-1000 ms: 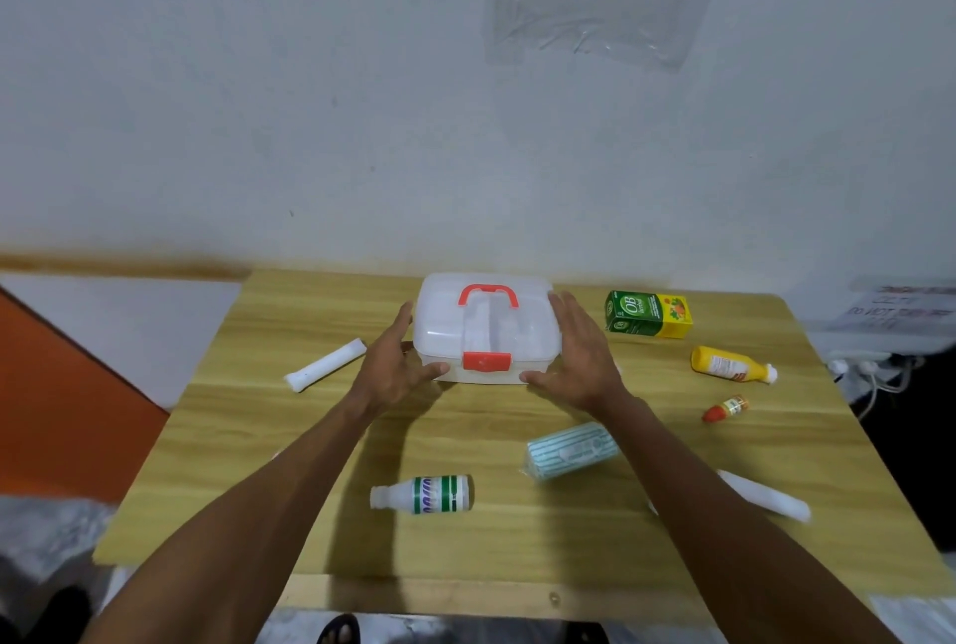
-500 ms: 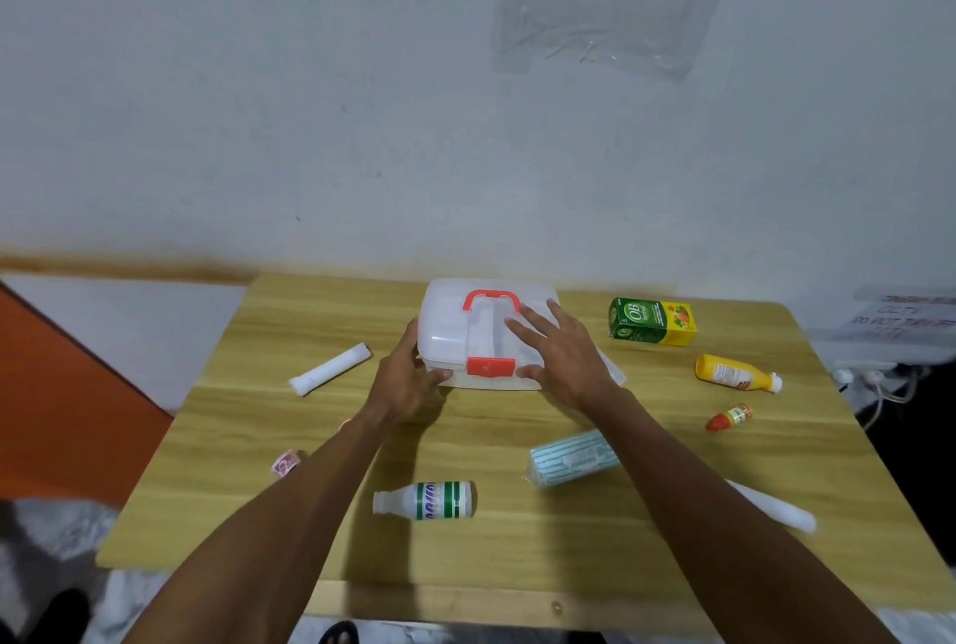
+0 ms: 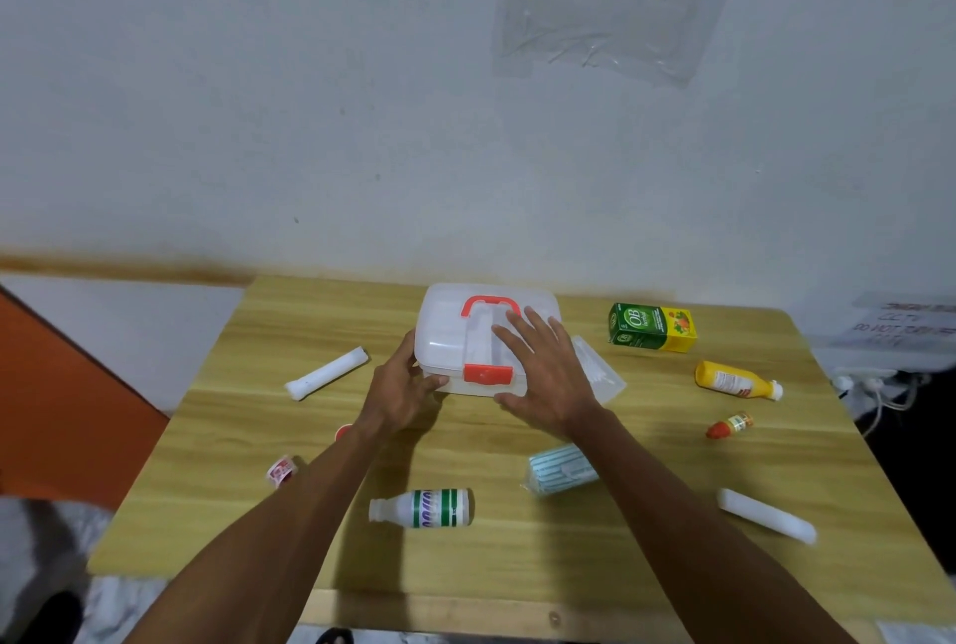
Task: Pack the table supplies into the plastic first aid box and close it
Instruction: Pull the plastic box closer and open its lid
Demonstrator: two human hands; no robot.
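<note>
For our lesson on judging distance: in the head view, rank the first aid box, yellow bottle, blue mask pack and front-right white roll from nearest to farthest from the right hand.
1. first aid box: under the right hand, touching it.
2. blue mask pack: just nearer the person.
3. yellow bottle: off to the right.
4. white roll: front right, farthest.

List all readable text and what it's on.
"OB": green-yellow carton.
"DO NOT TURN": paper sign at the right edge, blurred; the rest can't be read.
Too small or blurred: labels on yellow bottle, striped bottle, red-capped bottle, red-white roll.
</note>
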